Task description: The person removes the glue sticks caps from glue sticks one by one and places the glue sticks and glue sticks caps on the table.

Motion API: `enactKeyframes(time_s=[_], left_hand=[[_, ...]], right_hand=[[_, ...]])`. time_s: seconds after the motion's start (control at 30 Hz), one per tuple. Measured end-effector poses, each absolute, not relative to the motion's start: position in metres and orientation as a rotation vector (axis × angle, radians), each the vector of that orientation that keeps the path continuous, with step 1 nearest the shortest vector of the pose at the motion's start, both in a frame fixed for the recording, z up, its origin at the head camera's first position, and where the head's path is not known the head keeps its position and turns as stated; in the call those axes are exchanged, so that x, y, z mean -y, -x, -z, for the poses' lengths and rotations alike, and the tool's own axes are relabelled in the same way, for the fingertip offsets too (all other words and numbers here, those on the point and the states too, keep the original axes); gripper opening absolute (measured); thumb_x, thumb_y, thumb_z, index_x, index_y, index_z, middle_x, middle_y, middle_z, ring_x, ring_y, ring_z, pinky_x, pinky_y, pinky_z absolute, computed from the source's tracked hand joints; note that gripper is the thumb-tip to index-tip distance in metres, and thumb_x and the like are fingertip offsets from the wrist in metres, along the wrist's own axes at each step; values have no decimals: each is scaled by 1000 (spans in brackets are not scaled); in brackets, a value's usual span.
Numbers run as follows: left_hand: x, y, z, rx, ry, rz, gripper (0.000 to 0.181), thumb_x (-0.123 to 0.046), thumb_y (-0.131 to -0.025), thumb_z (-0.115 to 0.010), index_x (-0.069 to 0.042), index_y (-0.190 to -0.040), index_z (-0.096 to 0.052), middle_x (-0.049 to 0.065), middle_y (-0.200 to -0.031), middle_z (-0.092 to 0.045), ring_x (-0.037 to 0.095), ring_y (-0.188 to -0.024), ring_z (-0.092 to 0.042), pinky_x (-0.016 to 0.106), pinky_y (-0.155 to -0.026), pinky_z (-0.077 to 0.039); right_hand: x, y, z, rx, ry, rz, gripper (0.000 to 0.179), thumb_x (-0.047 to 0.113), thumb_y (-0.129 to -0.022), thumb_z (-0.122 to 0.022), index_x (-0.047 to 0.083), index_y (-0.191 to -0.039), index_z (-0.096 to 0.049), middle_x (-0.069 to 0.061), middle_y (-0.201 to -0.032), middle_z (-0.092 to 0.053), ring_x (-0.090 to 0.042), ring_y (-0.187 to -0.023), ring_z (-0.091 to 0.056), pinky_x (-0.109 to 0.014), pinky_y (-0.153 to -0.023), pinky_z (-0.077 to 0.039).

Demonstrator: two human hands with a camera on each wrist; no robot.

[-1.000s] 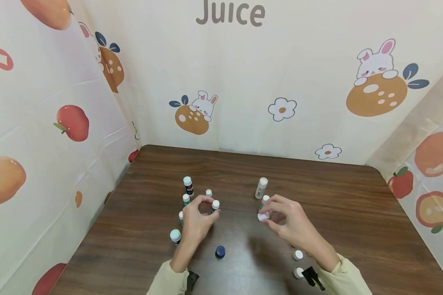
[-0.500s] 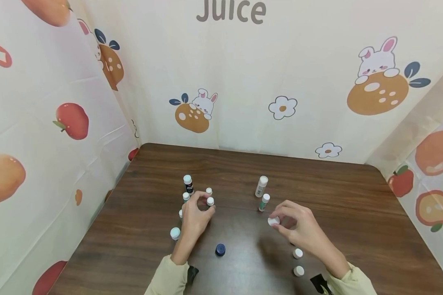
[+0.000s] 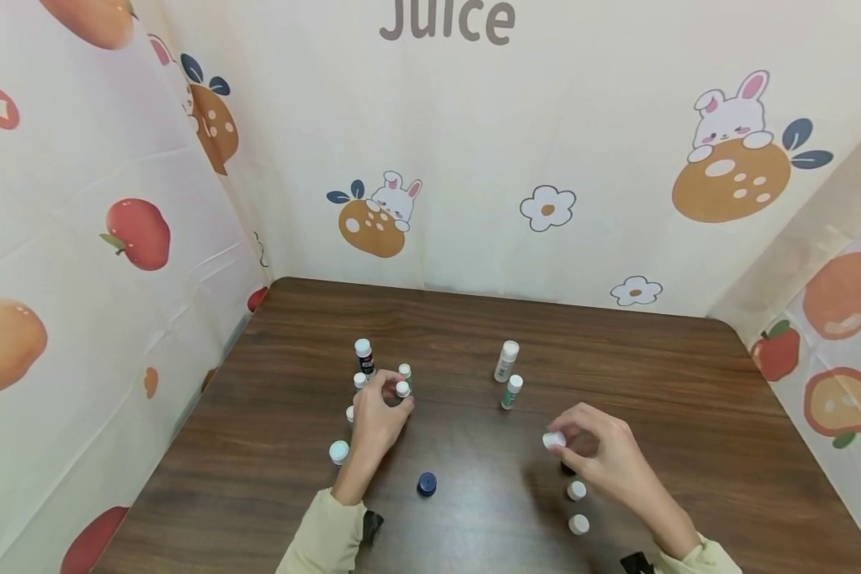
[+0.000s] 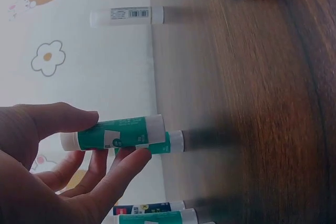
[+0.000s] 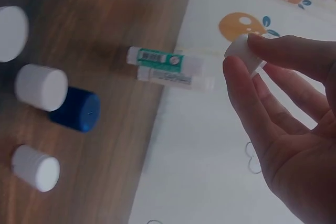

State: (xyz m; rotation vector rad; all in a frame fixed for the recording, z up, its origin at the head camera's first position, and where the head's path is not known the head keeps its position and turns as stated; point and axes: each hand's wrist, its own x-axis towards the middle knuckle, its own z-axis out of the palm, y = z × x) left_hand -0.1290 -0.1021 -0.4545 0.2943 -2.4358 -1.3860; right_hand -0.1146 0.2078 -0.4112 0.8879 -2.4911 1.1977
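Note:
My left hand (image 3: pixel 380 422) pinches a green-labelled glue stick (image 4: pixel 123 132) between thumb and fingertips, holding it upright just above the table. Just beyond it stands another green glue stick (image 4: pixel 176 141), partly hidden in the left wrist view. On the right, my right hand (image 3: pixel 606 454) pinches a small white cap (image 5: pixel 243 55) between thumb and fingers, above the table. Below that hand a dark cap (image 3: pixel 568 469) shows only in part. Two white caps, a nearer one (image 3: pixel 579 524) and a farther one (image 3: pixel 577 490), lie in line with it.
A white glue stick (image 3: pixel 506 361) and a green one (image 3: pixel 512 392) stand mid-table. Left of my left hand is a row of several sticks, including a dark-labelled one (image 3: pixel 364 356) and a wide white-topped one (image 3: pixel 339 453). A blue cap (image 3: pixel 426 484) sits between my forearms.
My right hand has moved right and nearer to me with the white cap, away from the mid-table glue sticks. My left hand has shifted slightly left with its glue stick, toward the standing green one.

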Motion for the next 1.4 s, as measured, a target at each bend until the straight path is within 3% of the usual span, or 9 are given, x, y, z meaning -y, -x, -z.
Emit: enactKeyframes(time_s=[0.33, 0.6, 0.83, 1.17, 1.4], left_hand=[[101, 132, 461, 2501, -271, 1343, 23, 2, -71, -70, -5, -92, -63, 6, -85, -60, 20, -76, -57, 34, -70, -45], [99, 132, 465, 2513, -271, 1328, 24, 3, -70, -67, -3, -93, -62, 8, -85, -57, 23, -78, -55, 37, -72, -45], [99, 132, 467, 2492, -253, 1274, 25, 4, -66, -64, -1, -90, -60, 8, -82, -54, 23, -75, -52, 37, -68, -44], [90, 126, 449, 2542, -312, 1204, 36, 2, -68, -72, -3, -103, -62, 15, -107, -53, 30, -98, -54, 46, -86, -47], [74, 126, 438, 2412, -129, 1241, 32, 0, -71, -74, -8, -101, -64, 8, -110, -53, 28, -101, -54, 42, -82, -49]], right_hand=[[-221, 109, 425, 2566, -757, -1095, 35, -10, -59, -82, 13, -80, -68, 9, -78, -61, -7, -65, -57, -24, -52, -50], [-230, 95, 435, 2619, -640, -1139, 30, -7, -62, -81, 14, -77, -66, 10, -74, -59, -2, -61, -55, -21, -52, -49], [-241, 84, 441, 2655, -544, -1095, 32, -5, -61, -82, 19, -76, -67, 13, -72, -57, -5, -62, -55, -24, -53, -50], [-259, 70, 454, 2671, -504, -1067, 32, -3, -60, -83, 19, -74, -65, 14, -74, -58, -3, -61, -52, -23, -54, -49], [-266, 66, 463, 2725, -443, -1009, 35, 0, -56, -86, 21, -74, -65, 16, -74, -57, 0, -62, -51, -22, -56, -47]])
